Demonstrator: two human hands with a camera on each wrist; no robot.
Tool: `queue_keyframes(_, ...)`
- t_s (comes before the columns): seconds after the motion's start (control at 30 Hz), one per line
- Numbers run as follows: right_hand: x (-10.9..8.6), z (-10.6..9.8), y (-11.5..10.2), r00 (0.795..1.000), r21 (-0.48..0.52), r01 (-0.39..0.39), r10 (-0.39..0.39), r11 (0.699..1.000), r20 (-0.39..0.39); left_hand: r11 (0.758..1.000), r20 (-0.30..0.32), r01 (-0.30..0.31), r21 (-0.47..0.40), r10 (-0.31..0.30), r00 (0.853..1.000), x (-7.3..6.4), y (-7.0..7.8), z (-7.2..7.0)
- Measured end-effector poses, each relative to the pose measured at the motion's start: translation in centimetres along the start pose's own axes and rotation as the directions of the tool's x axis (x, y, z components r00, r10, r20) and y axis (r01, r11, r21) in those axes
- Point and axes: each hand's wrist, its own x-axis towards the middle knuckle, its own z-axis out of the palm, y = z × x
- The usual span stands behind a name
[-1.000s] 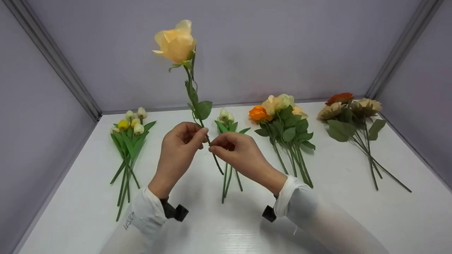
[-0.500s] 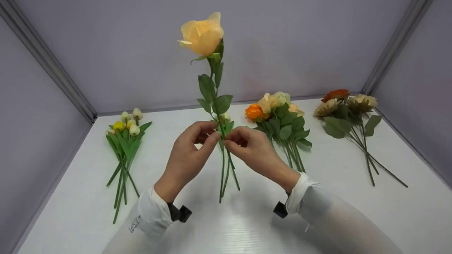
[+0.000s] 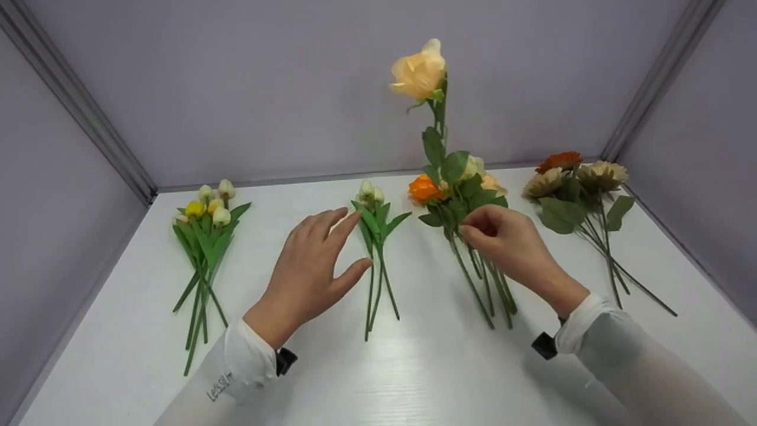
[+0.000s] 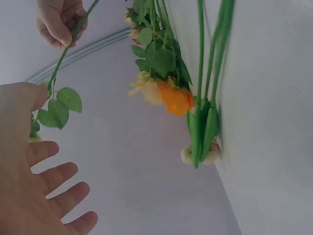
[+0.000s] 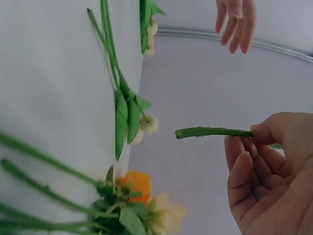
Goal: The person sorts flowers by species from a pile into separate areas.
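Note:
My right hand [image 3: 508,245] pinches the green stem [image 5: 210,131] of a peach rose [image 3: 419,74] between thumb and fingers. The rose stands upright above the table, its bloom against the back wall and its leaves overlapping the rose bunch [image 3: 473,198] in the head view. That bunch has orange, peach and cream blooms. With fingers spread and nothing in it, my left hand [image 3: 313,263] is raised beside a small bunch of white tulips [image 3: 375,225]. In the right wrist view, the stem's cut end sticks out past the thumb.
On the left of the white table [image 3: 378,378] lies a bunch of yellow and white tulips [image 3: 210,231]. Rust and beige flowers [image 3: 582,183] with crossed stems lie on the right. Grey walls [image 3: 266,106] enclose the back and sides.
The peach rose moves rightward with my right hand, from in front of the white tulips to over the rose bunch. My left hand, earlier at the stem, now has its fingers spread.

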Motion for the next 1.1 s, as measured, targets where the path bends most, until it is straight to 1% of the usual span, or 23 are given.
queue_keyframes(0.13,-0.8,-1.8,2.1,0.998,-0.055,-0.068,0.068,0.996,-0.004,0.997,0.082,-0.002,0.082,-0.005,0.997,-1.0,-0.7,0.4)
queue_keyframes(0.27,-1.6,-2.5,3.9,0.989,-0.064,-0.143,0.144,0.988,0.021,0.990,0.166,0.003,0.144,-0.027,0.986,-2.0,-1.2,0.6)
queue_keyframes(0.37,-2.1,-2.5,5.3,0.978,-0.048,-0.199,0.202,0.979,0.053,0.989,0.206,0.005,0.150,-0.037,0.978,-2.6,-1.4,1.1)
queue_keyframes(0.43,-2.2,-2.3,6.1,0.971,-0.040,-0.226,0.228,0.973,0.074,0.990,0.232,0.011,0.138,-0.043,0.972,-2.9,-1.4,1.6)
queue_keyframes(0.6,-2.3,-1.7,7.8,0.958,-0.019,-0.259,0.260,0.966,0.120,0.994,0.302,0.017,0.111,-0.050,0.952,-3.4,-1.4,2.5)
queue_keyframes(0.7,-2.1,-1.3,8.5,0.949,-0.042,-0.277,0.280,0.960,0.149,0.995,0.321,0.023,0.099,-0.054,0.945,-3.7,-1.3,2.7)
queue_keyframes(0.83,-2.0,-1.0,9.1,0.938,-0.101,-0.295,0.308,0.950,0.160,0.997,0.315,0.025,0.076,-0.048,0.948,-4.0,-1.4,2.7)
queue_keyframes(0.97,-2.1,-0.8,9.4,0.935,-0.128,-0.300,0.318,0.945,0.158,0.998,0.324,0.036,0.054,-0.052,0.945,-4.1,-1.5,2.6)
queue_keyframes(1.1,-2.2,-0.7,9.5,0.937,-0.143,-0.290,0.311,0.946,0.157,0.998,0.346,0.055,0.037,-0.064,0.936,-4.3,-1.5,2.6)
